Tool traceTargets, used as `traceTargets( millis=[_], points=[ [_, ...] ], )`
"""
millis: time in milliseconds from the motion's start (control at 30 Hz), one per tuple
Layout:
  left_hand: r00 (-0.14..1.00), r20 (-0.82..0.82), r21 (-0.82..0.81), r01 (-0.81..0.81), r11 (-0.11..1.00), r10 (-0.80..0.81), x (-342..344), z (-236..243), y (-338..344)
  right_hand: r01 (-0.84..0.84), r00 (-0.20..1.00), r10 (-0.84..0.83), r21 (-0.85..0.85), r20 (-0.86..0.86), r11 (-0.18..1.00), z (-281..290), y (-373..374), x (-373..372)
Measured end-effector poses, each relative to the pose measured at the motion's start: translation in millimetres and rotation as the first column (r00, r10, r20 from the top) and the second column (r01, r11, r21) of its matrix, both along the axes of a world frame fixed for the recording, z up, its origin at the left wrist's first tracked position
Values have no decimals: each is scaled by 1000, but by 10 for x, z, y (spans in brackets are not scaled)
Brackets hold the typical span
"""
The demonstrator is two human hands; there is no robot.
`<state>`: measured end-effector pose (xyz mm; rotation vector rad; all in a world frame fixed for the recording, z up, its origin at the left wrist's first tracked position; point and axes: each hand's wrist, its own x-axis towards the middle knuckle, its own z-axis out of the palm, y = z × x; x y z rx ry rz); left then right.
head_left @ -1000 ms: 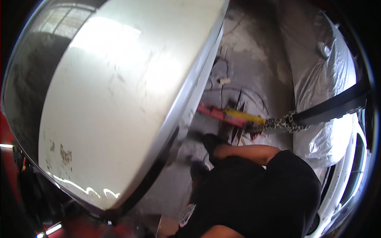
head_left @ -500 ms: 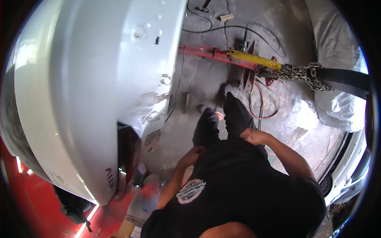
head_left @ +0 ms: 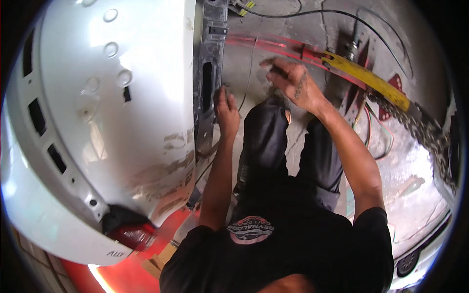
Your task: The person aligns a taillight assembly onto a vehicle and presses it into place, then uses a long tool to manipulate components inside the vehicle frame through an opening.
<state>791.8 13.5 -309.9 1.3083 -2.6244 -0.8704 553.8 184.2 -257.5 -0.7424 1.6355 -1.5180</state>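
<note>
My left hand is beside the dark slotted strip along the edge of a silver-white car's rear end. Its fingers are stretched out and nothing shows in them; whether they touch the strip I cannot tell. In front of my knees, my right hand hangs in the air with bent fingers apart, holding nothing. The body panel in reach on my left carries scuffs, brown smudges and several round dimples. A dark red tail light sits at its near corner.
Ahead on the floor lies a red steel beam joined to a yellow arm. A heavy chain runs from that arm at the right. A black hose curves across the floor; thin coloured hoses loop nearby. Another white car stands behind right.
Both hands have left my waist and reached forward, the left to the car's edge, the right over the floor. My view has shifted, showing the dark strip and the slots in the car body.
</note>
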Motion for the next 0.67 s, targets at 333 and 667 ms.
traceTargets(
  millis=[333, 667],
  points=[
    [991, -86, -150, -113, 982, 101, -206, -790, -1093, -206, 315, -744, -808, -589, 552, 62, -1607, -917],
    [963, 256, -650, 104, 753, 88, -510, -566, -930, -387, 14, -856, -792, -516, 471, -10, -1934, -640]
  ],
)
